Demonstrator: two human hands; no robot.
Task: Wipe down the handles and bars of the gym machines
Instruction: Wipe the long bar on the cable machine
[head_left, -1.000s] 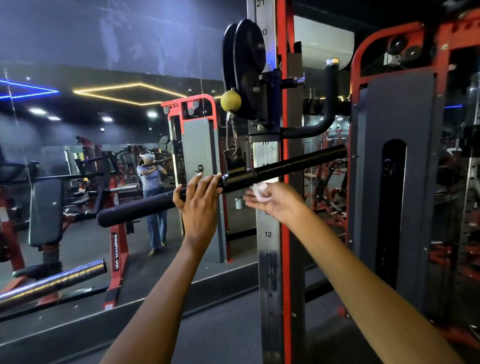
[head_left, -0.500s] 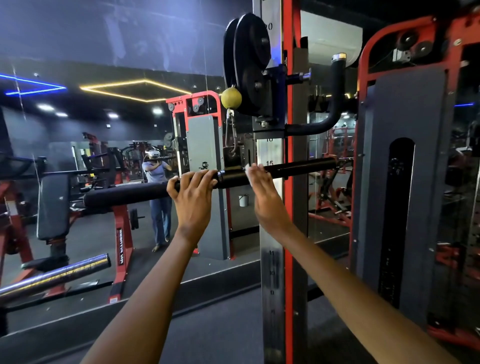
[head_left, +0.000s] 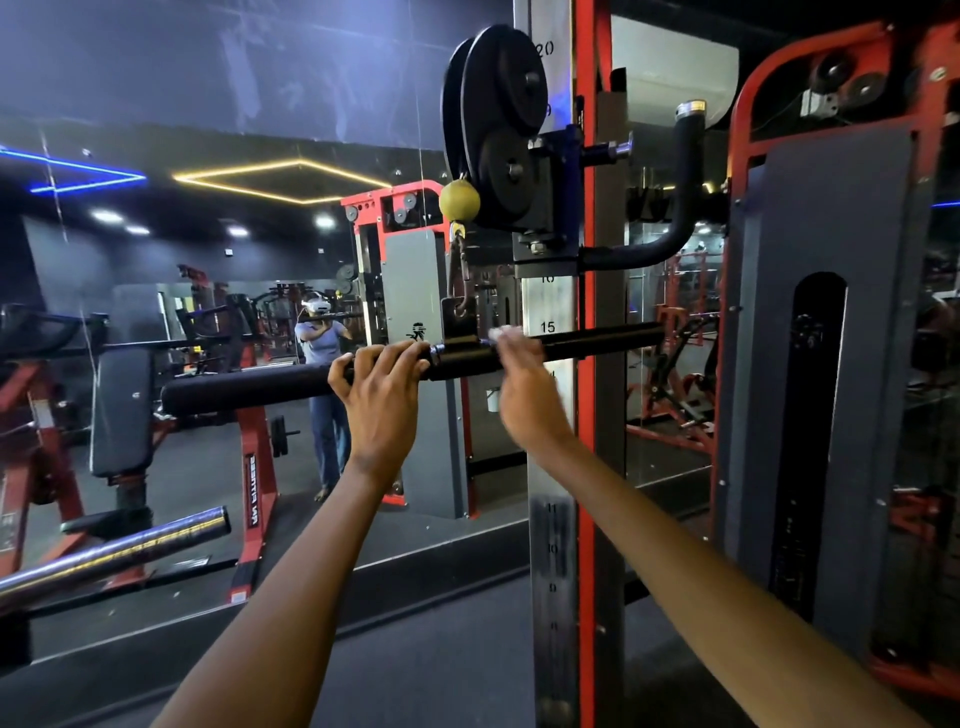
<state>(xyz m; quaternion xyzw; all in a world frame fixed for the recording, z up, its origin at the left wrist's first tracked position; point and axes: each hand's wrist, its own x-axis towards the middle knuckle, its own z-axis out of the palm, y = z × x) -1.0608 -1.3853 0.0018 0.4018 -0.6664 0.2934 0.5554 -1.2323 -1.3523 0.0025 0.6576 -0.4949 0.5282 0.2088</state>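
A straight black cable bar (head_left: 249, 387) with padded grips hangs level from a carabiner under a yellow ball stop (head_left: 459, 201). My left hand (head_left: 382, 395) grips the bar just left of its centre swivel, fingers curled over the top. My right hand (head_left: 524, 387) reaches up to the bar's right half and presses a small white cloth (head_left: 503, 332) against it; the hand is blurred and most of the cloth is hidden behind the fingers.
The red and steel upright (head_left: 553, 467) with number marks stands right behind the bar. Black pulley wheels (head_left: 501, 119) sit above. A curved padded handle (head_left: 680, 208) juts right. A mirror wall on the left reflects benches; a chrome bar (head_left: 119, 551) lies low left.
The bar levelled out from a tilt. My right hand rose from below the bar onto its right half with the cloth. My left hand kept its grip.
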